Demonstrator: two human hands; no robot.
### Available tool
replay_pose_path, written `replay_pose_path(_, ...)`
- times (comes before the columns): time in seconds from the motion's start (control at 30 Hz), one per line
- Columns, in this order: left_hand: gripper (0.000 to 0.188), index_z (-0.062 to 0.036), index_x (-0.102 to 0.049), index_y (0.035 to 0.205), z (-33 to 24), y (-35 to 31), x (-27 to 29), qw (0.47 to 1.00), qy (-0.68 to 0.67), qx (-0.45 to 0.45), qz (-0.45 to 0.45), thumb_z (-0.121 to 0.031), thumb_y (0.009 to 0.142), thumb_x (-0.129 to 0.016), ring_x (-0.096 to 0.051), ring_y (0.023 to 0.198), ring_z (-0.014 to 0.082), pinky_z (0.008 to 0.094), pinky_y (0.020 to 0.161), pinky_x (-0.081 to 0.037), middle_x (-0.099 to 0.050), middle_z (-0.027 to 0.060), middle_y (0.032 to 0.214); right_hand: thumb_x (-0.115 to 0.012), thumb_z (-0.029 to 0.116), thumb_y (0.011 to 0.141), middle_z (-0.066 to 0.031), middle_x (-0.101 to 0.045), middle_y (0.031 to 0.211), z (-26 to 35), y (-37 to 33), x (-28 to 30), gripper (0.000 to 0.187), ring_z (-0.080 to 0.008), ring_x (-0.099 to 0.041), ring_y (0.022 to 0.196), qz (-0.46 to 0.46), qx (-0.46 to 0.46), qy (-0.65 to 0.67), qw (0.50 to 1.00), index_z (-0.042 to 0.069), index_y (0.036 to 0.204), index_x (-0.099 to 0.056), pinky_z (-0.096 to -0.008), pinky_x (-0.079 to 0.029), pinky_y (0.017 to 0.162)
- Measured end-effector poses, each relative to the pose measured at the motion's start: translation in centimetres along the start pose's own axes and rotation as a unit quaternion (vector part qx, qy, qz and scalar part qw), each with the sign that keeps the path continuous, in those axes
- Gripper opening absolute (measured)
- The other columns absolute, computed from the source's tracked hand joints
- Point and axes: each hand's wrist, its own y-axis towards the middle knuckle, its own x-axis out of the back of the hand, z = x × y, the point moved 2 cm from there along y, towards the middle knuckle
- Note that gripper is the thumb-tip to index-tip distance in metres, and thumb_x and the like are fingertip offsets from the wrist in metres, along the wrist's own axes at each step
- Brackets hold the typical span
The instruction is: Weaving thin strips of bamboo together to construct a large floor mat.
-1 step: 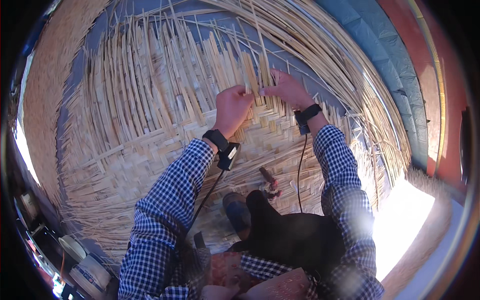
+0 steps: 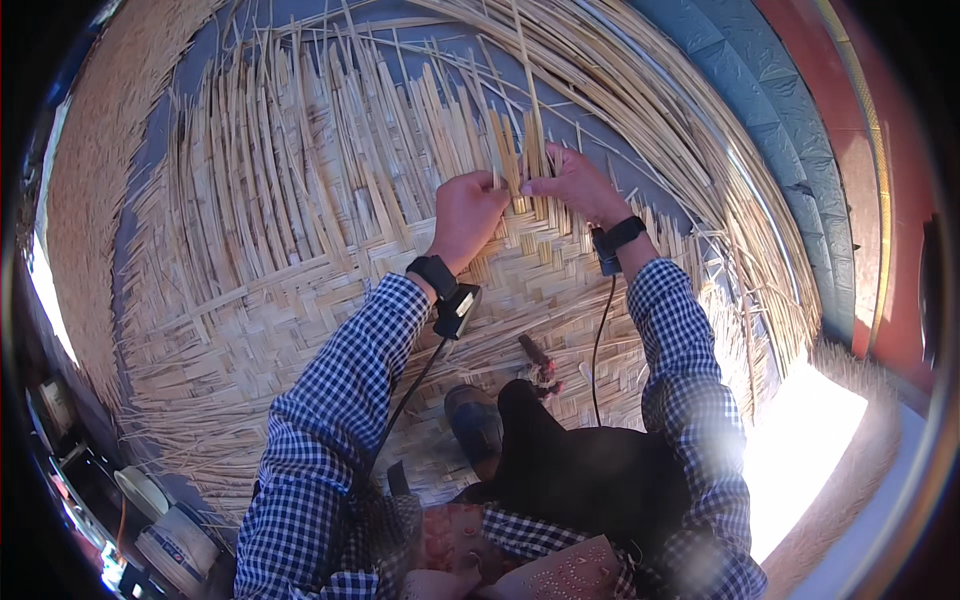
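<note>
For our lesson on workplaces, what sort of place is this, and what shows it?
Probably a small hand-weaving workspace, though whether home or workshop is unclear. A partly woven mat spreads underfoot, long loose strips lie beside it, and the left hand and right hand are at its unwoven edge.

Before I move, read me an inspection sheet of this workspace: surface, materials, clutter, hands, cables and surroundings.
Surface: blue-grey ground showing around the mat's edges.
Materials: woven mat, partly worked, with pale strips unwoven along its far side; bundle of long strips at right.
Clutter: small dark object with red bits, lying on the mat.
Left hand: fingers curled at the strips; exact grip hidden.
Right hand: thumb and fingers at upright strips; firmness unclear.
Cables: one dark cable below the left wrist, another below the right.
Surroundings: teal sheeting at right; glaring bright patch lower right.
</note>
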Motion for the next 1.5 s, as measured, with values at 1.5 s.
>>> replay_pose_path(1.5,0.028,-0.0026,-0.053,0.126,13.6,-19.3,30.7,0.805,-0.537,0.108,-0.229,-0.007,0.099,-0.054,-0.063,0.106,0.0201,0.0325,0.094,-0.055,-0.062,0.0115,0.114,-0.063,0.014,0.092,-0.0045,-0.061,0.111,5.3,8.5,-22.6,0.050,-0.0153,-0.060,0.100,0.134,-0.131,-0.039,0.981,0.007,0.140,-0.050,-0.0266,-0.048,0.091)
